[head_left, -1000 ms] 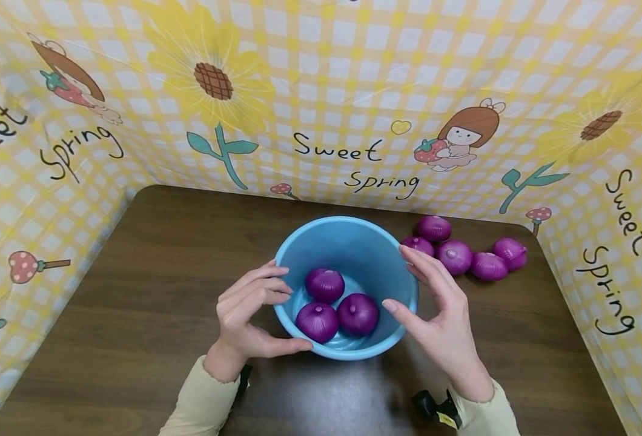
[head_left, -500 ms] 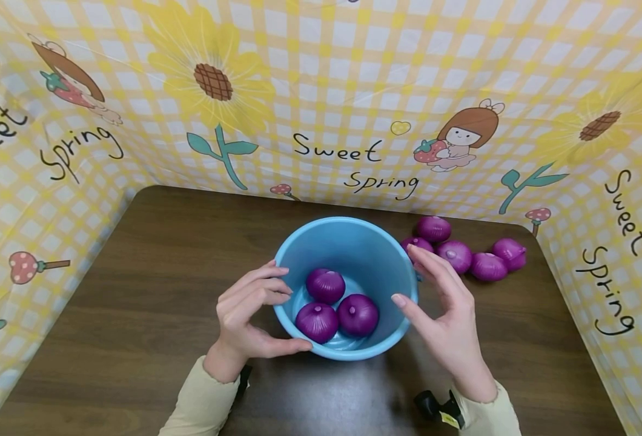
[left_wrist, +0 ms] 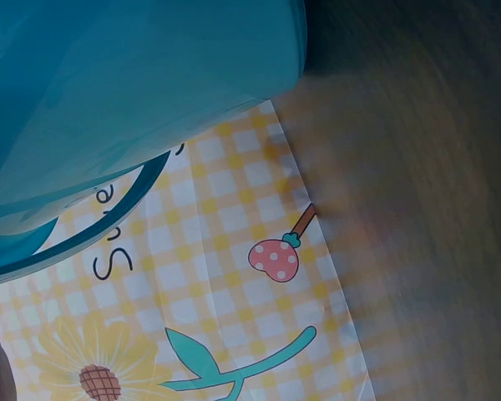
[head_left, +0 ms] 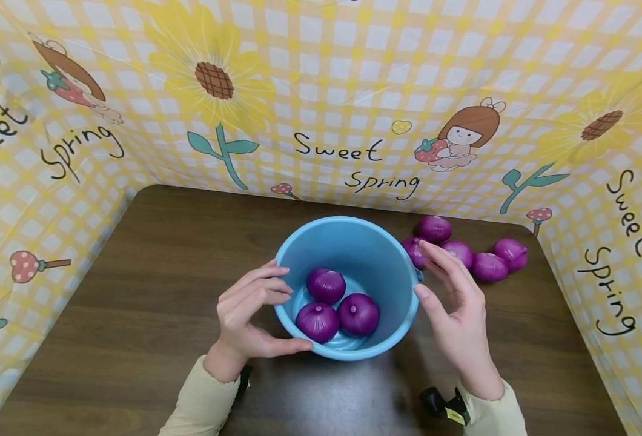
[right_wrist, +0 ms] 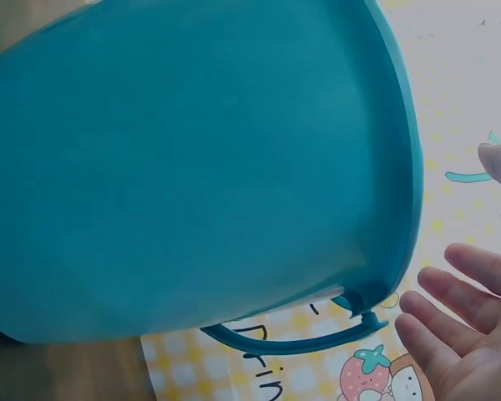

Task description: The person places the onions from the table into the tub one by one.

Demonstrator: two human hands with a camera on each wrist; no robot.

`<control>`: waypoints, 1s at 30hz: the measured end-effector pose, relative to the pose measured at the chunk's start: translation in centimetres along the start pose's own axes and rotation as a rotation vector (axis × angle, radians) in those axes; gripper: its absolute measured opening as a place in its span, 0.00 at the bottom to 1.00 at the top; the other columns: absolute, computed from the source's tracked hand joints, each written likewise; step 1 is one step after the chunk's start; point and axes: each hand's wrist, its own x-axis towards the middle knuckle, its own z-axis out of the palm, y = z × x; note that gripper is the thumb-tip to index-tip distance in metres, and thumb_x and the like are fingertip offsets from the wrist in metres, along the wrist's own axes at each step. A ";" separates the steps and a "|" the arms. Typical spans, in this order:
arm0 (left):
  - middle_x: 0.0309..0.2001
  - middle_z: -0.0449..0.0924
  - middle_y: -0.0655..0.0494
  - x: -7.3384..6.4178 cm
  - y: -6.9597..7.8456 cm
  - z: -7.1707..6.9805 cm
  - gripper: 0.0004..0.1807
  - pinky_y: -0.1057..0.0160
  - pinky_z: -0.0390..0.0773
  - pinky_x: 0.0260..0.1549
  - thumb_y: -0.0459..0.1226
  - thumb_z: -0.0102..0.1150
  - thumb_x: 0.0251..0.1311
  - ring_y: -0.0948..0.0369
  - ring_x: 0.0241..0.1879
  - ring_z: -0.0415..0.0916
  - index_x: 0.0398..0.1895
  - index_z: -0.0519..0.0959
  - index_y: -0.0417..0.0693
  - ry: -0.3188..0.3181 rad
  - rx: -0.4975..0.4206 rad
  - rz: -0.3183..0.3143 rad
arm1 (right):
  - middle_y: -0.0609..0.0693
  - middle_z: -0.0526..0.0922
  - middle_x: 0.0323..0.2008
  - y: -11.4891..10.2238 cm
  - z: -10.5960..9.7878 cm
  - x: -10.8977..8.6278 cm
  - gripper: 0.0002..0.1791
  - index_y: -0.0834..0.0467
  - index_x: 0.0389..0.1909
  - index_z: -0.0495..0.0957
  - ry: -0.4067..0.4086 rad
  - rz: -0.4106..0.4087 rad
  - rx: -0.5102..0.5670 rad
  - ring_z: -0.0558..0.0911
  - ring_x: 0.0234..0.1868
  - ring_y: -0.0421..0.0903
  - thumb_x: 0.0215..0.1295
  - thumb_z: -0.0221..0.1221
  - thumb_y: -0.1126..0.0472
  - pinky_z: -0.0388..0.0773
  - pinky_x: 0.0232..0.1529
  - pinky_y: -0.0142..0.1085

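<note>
Brown table (head_left: pixel 135 290) | three onions (head_left: pixel 358 315) inside bucket (head_left: pixel 348 239): head view only | left grip (head_left: pixel 252 315) clamped on bucket | right grip (head_left: pixel 457 321) apart

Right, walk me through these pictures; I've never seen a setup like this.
There's no machine, just a person's bare left hand and right hand. The widest picture comes from a camera worn on the head, looking forward and down. The other two come from cameras on the wrists, each showing the outside of the blue bucket. The bucket is on a brown table, with three purple onions inside; five more onions lie beyond it, to the right. The left hand grips the bucket's edge. The right hand is beside the opposite edge, holding nothing.
</note>
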 end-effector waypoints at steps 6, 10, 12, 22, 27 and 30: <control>0.27 0.83 0.42 0.0 0.0 0.0 0.35 0.45 0.82 0.53 0.62 0.78 0.44 0.44 0.34 0.85 0.23 0.80 0.35 -0.001 0.000 -0.003 | 0.66 0.74 0.64 1.2 -0.7 -0.1 0.30 0.71 0.66 0.71 0.021 -0.019 -0.018 0.75 0.64 0.55 0.61 0.59 0.81 0.72 0.67 0.40; 0.27 0.83 0.43 0.0 -0.1 0.0 0.35 0.45 0.81 0.53 0.61 0.78 0.44 0.44 0.34 0.85 0.23 0.80 0.35 0.001 -0.004 -0.001 | 0.67 0.75 0.63 1.1 -1.1 0.0 0.28 0.72 0.66 0.71 0.043 -0.016 -0.039 0.75 0.64 0.56 0.63 0.58 0.81 0.71 0.67 0.39; 0.27 0.84 0.43 -0.1 -0.1 0.0 0.35 0.44 0.81 0.53 0.61 0.78 0.44 0.44 0.34 0.85 0.22 0.80 0.35 0.002 -0.005 -0.001 | 0.67 0.75 0.63 1.2 -1.3 0.0 0.28 0.72 0.66 0.71 0.053 -0.007 -0.046 0.75 0.64 0.54 0.64 0.58 0.81 0.72 0.67 0.38; 0.27 0.83 0.42 0.0 0.0 0.0 0.36 0.45 0.82 0.52 0.61 0.79 0.43 0.43 0.34 0.85 0.22 0.80 0.35 0.005 -0.001 0.002 | 0.65 0.75 0.63 2.6 -2.6 -0.2 0.28 0.70 0.67 0.71 0.089 0.024 -0.065 0.77 0.63 0.50 0.65 0.57 0.80 0.72 0.66 0.36; 0.27 0.83 0.42 0.0 0.0 0.0 0.35 0.45 0.82 0.52 0.61 0.79 0.43 0.44 0.34 0.85 0.22 0.80 0.35 0.004 0.000 -0.001 | 0.64 0.76 0.63 2.8 -3.0 -0.1 0.26 0.68 0.67 0.72 0.110 0.045 -0.076 0.77 0.63 0.50 0.67 0.57 0.78 0.72 0.66 0.36; 0.27 0.83 0.42 0.0 0.0 0.0 0.35 0.45 0.82 0.52 0.61 0.79 0.43 0.44 0.34 0.85 0.22 0.80 0.35 0.003 -0.001 0.000 | 0.62 0.76 0.64 2.9 -3.3 -0.1 0.26 0.65 0.67 0.73 0.111 0.068 -0.112 0.76 0.63 0.51 0.68 0.58 0.76 0.72 0.66 0.36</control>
